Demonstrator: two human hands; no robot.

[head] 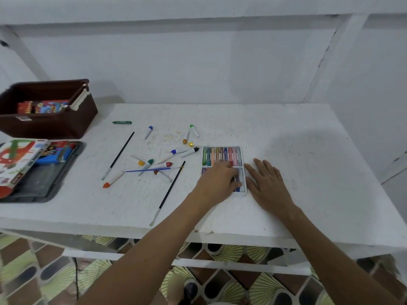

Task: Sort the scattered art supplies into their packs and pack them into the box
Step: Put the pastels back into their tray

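A white tray of oil pastels [222, 155] lies at the middle of the white table [297, 150]. My left hand [218, 180] lies over the tray's near row, fingers bent down onto the pastels; whether it holds one is hidden. My right hand [267, 183] rests flat on the table, touching the tray's right edge. Several white paint tubes with coloured caps [165, 160] and three brushes [120, 154] [169, 190] [154, 169] lie scattered to the left. A green crayon [121, 122] lies apart at the back. The brown box [47, 111] stands at the far left.
A colourful pack [41, 106] lies inside the brown box. In front of it a grey lid [47, 183] carries an oil pastel carton [19, 164] and a blue pack [56, 154]. A white wall runs behind the table. Patterned floor shows below the front edge.
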